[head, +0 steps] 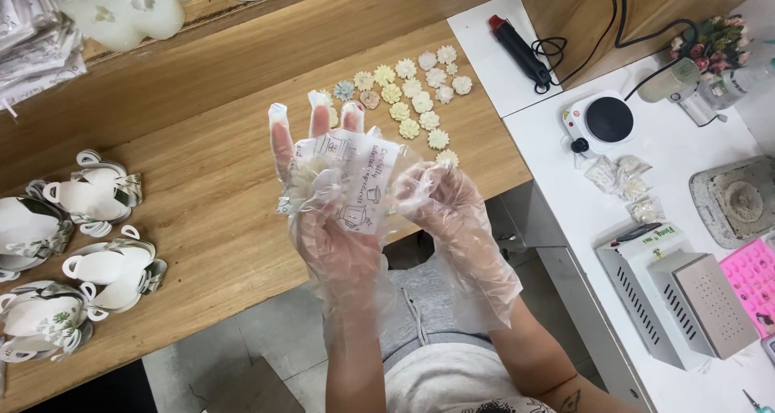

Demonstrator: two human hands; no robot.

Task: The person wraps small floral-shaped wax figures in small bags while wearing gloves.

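Note:
Both my hands wear loose clear plastic gloves. My left hand (316,188) is raised over the wooden table's (202,171) front edge, fingers pointing up, holding a small clear printed bag (353,180) with a pale flower-shaped piece inside. My right hand (440,197) grips the bag's right side with its fingertips. Just beyond my hands, several small flower-shaped pieces (413,96) in cream, yellow, blue and pink lie in rows on the table.
Several teacup-shaped paper holders (85,247) lie at the left. A white side table (646,179) carries a black heat gun (518,50), a small hot plate (601,122), small filled bags (617,175), metal boxes (678,300) and a pink mould (755,280). Packets (32,33) are stacked far left.

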